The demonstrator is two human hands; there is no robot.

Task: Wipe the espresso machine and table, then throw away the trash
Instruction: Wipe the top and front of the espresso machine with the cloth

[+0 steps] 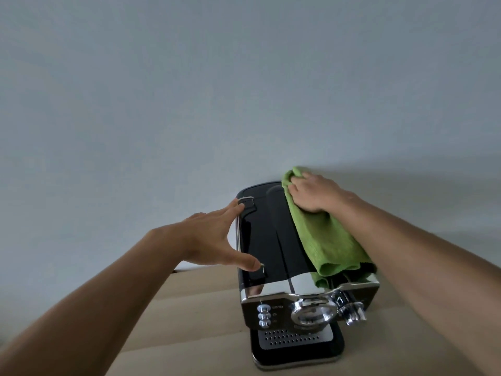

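Two hands are engaged: the green cloth (322, 237) is pressed under the right hand (311, 194) at the far end of the espresso machine (271, 240) top — its length runs toward the viewer — while the splayed left hand (214, 237) braces the left edge.

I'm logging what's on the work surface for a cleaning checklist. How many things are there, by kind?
Espresso machine: 1
Green cloth: 1, draped on the machine's top under the right hand
Total: 2
The left hand braces the machine's side. No trash in view.
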